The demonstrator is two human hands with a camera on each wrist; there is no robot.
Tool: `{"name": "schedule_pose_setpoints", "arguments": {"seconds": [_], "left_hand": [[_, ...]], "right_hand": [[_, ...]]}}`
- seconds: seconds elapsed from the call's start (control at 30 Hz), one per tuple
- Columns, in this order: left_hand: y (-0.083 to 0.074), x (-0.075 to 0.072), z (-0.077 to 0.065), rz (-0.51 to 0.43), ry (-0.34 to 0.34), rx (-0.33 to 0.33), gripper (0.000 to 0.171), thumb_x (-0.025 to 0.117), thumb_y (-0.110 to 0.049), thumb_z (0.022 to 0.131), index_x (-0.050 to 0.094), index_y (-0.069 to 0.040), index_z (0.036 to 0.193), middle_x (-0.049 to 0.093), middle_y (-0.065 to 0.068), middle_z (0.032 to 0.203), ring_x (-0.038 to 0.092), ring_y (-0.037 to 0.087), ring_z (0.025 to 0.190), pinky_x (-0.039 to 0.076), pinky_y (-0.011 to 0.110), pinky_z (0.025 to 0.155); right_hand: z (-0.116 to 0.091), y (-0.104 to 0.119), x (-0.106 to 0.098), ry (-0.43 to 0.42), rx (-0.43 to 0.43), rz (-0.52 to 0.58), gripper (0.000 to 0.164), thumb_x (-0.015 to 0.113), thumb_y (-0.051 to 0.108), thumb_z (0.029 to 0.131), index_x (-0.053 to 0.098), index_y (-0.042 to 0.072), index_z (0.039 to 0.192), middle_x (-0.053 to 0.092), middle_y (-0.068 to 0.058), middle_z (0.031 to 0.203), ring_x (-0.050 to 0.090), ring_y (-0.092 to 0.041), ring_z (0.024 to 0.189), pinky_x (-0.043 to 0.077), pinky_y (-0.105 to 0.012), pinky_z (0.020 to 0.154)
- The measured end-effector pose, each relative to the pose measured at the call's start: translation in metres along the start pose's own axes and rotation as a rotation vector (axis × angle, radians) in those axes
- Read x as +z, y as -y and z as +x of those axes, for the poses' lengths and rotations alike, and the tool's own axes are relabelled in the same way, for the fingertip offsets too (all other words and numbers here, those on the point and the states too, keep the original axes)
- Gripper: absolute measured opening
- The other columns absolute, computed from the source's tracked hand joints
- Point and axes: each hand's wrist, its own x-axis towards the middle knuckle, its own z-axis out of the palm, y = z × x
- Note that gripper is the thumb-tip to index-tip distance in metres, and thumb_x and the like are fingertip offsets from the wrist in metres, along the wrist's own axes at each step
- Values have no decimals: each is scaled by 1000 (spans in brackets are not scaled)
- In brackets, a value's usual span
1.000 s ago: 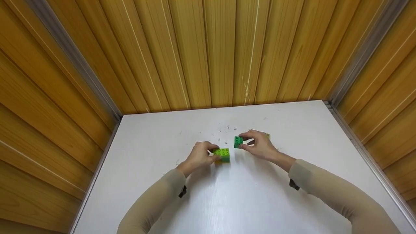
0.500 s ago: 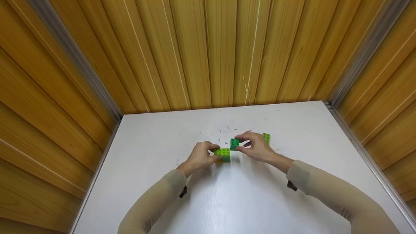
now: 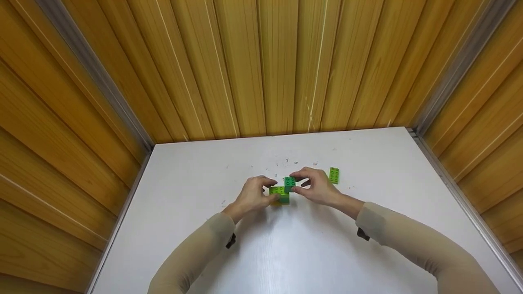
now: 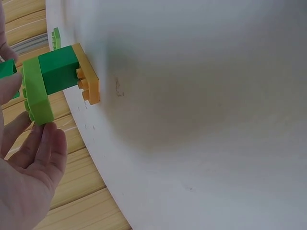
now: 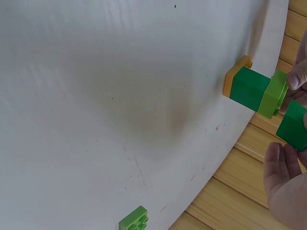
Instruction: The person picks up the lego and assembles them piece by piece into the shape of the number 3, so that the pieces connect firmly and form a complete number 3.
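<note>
- Shifted leftward: the square dark-green plastic brick (image 3: 290, 184), pinched in the right grip (image 3: 320, 188).
- Just below it, the orange-green-lime plastic stack (image 4: 58, 70), held by the left grip (image 3: 252, 195).
- Flat lime plastic plate (image 3: 334, 175) beside the right grip, on the white bench (image 3: 278, 249).

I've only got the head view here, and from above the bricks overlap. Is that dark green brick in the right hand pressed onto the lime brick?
Observer: No. The right wrist view shows a gap between the dark green brick in the right hand and the lime brick.
Operator: And the lower green brick, does it run the lime brick's whole length?
Observer: No. In the left wrist view it stops short, so the lime brick overhangs it at the end where the fingers of the left hand touch.
</note>
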Motion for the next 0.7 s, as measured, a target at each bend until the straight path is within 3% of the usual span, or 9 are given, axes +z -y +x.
{"name": "schedule_pose_setpoints", "arguments": {"seconds": [0.27,0.5,0.7], "left_hand": [[-3,-3,1,-50,-48,90,47,84,-24,100,76,3,138,79,23,134,77,42,123,65,57,105],[-5,-4,2,-49,-64,155,43,81,-30,104,78,-3,138,81,17,134,79,34,120,66,52,105],[-7,-4,5,-65,-73,188,38,81,-28,105,80,-7,137,83,12,131,79,31,119,66,49,105]], "right_hand": [[4,3,3,9,-17,-10,38,87,11,99,79,5,135,81,-13,124,79,-36,118,70,-47,94],[5,2,6,16,-26,-4,37,86,10,99,79,2,134,81,-16,123,79,-38,117,69,-57,94],[6,4,8,19,-26,-16,36,86,10,99,80,4,134,81,-14,122,80,-37,117,71,-49,92]]}}
